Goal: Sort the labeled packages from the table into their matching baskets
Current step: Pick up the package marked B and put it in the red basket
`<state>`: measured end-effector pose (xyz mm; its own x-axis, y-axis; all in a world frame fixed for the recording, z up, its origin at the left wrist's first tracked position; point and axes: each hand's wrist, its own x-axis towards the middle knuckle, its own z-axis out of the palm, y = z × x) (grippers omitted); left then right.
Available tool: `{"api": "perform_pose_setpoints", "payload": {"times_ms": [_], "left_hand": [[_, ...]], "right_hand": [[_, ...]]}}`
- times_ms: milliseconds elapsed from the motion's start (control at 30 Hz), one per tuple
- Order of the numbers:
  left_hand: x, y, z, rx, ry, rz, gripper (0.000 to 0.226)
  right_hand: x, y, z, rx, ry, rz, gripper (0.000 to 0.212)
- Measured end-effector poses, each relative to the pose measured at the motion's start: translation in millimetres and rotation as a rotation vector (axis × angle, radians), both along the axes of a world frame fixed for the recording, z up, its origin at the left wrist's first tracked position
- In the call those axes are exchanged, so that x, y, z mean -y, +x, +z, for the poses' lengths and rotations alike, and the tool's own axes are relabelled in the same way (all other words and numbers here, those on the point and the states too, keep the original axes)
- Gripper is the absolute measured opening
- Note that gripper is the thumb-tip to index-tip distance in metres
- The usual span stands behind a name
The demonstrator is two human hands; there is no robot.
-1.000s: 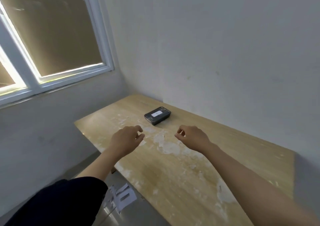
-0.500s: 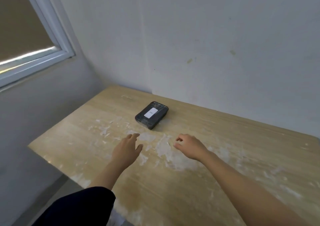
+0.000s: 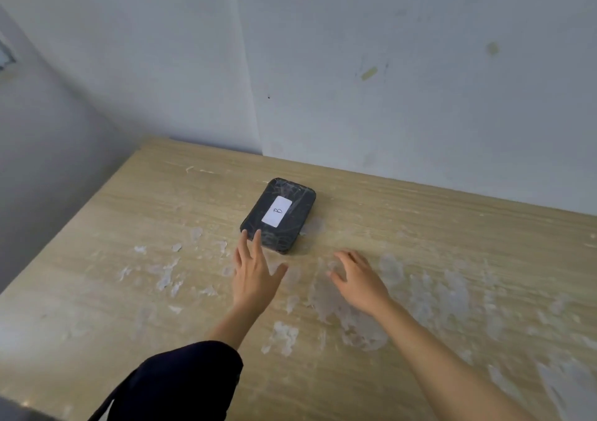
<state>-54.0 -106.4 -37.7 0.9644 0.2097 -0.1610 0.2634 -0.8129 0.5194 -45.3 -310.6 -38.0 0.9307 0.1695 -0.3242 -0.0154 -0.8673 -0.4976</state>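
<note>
— So, what lies on the table [image 3: 420, 259]?

— One black package [image 3: 278, 215], flat and wrapped in shiny film, lying toward the far side near the wall [image 3: 403, 81]. It sits at a slant, with one short end turned toward the person. A white label [image 3: 277, 211] is stuck on its top face, and the letter on it reads B.

— Where is the left hand [image 3: 253, 275]?

— Stretched out over the tabletop, palm down, fingers spread wide and straight. Two fingertips [image 3: 257, 235] overlap the near end of the package; whether they press on it or only hover above it, I cannot tell. The thumb points off to the right, clear of the package. Nothing is gripped.

— And the right hand [image 3: 358, 280]?

— It is beside the left, well to the right of the package and apart from it. The fingers are loosely spread and a little curled, empty, low over the wood. Whether they rest on the surface I cannot tell.

— What about the tabletop itself?

— Pale wood grain with many whitish, flaky patches [image 3: 349, 320], thickest around and under the hands. A dark sleeve [image 3: 181, 385] covers the left upper arm; the right forearm is bare.

— Any baskets?

— None show in this view.
</note>
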Motion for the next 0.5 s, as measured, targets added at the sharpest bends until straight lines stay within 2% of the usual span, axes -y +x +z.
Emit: {"api": "perform_pose_setpoints", "payload": {"times_ms": [233, 367, 500], "left_hand": [[-13.0, 44.2, -27.2, 0.011, 0.028, -0.047, 0.107], [-24.3, 55.6, -36.7, 0.053, 0.011, -0.115, 0.111], [-46.7, 75.5, -38.6, 0.094, -0.011, -0.212, 0.103]], "right_hand": [[-45.8, 38.7, -35.8, 0.021, -0.019, -0.189, 0.060], [-47.8, 46.8, -53.1, 0.015, -0.133, -0.100, 0.069], [-44.7, 45.7, -60.1, 0.027, -0.123, -0.087, 0.073]]}}
